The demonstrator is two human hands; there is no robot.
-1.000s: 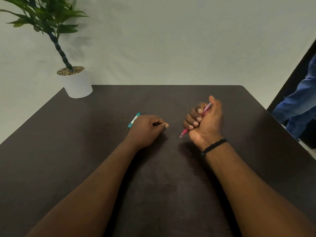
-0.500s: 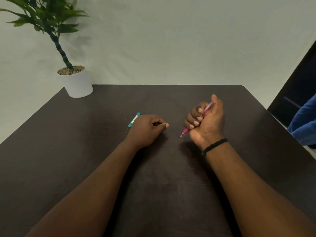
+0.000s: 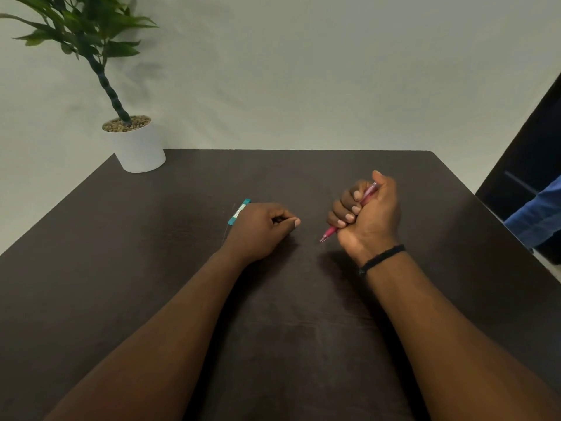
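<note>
Hands: both of yours reach out over the dark table [image 3: 303, 329], forearms coming in from the near edge. Your right hand [image 3: 368, 217] is closed in a fist round the pink pen [image 3: 329, 231], thumb uppermost. The pen runs slantwise through the fist. Its tip sticks out below the little finger, pointing down and to your left, close to the table top. Its other end shows between thumb and index finger. Whether the tip touches the wood cannot be told. A black band [image 3: 382, 258] circles your right wrist.

Your left hand [image 3: 261, 229] rests knuckles-up on the table, near the right hand and apart from it. Its fingers are curled under and the thumb lies against the index finger. A teal strip [image 3: 239, 211] with a white label juts out from behind the knuckles on the far left side. Whether the hand grips that strip, or anything else, cannot be told, as the palm is hidden.

Container check: one white pot [image 3: 139, 150] stands upright at the far left corner of the table, well apart from both hands. It is filled nearly to the rim with brown pebbles [image 3: 126, 124]. A green plant [image 3: 82, 28] with a ringed stem rises out of them, leaning left. A blue sleeve [image 3: 537, 217] of another person shows at the right edge, beyond the table.
</note>
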